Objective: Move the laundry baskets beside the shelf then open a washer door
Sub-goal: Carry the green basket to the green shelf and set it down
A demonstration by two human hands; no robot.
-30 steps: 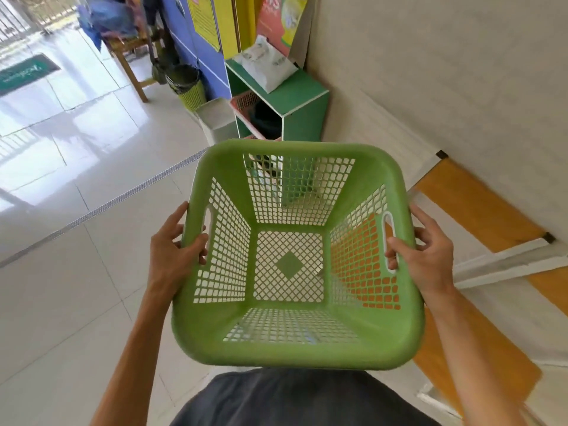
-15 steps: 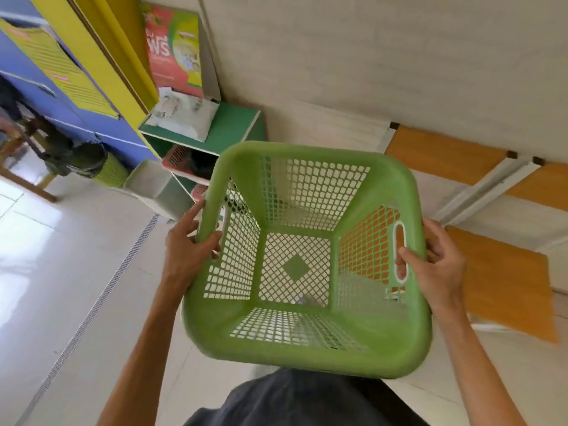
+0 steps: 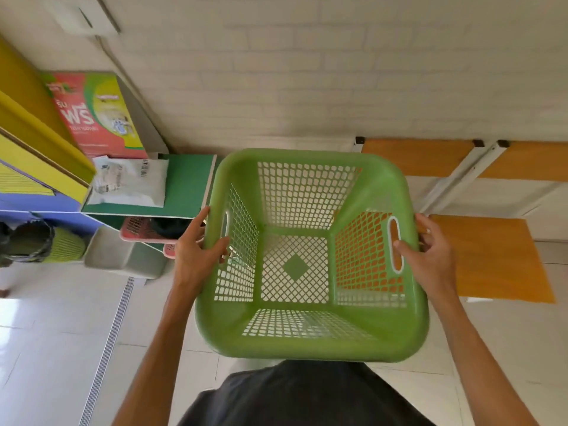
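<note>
I carry an empty green laundry basket [image 3: 310, 336] in front of my chest, above the floor. My left hand [image 3: 196, 250] grips its left rim by the slot handle. My right hand [image 3: 430, 256] grips the right rim, thumb inside next to the white-edged handle slot. The green shelf [image 3: 187, 186] stands just left of the basket against the white brick wall. A pink basket [image 3: 138, 230] sits inside the shelf under its top. No washer is in view.
A white plastic packet [image 3: 129, 182] lies on the shelf top, with a red and green poster [image 3: 95, 115] behind it. A grey tub [image 3: 123, 256] and a yellow-green bin [image 3: 61, 247] stand left of the shelf. Orange boards with white frames [image 3: 491, 256] lie at the right.
The view has swung right, so I face the wall more squarely. The shelf has shifted to directly left of the basket. Both hands keep the same grip on the basket.
</note>
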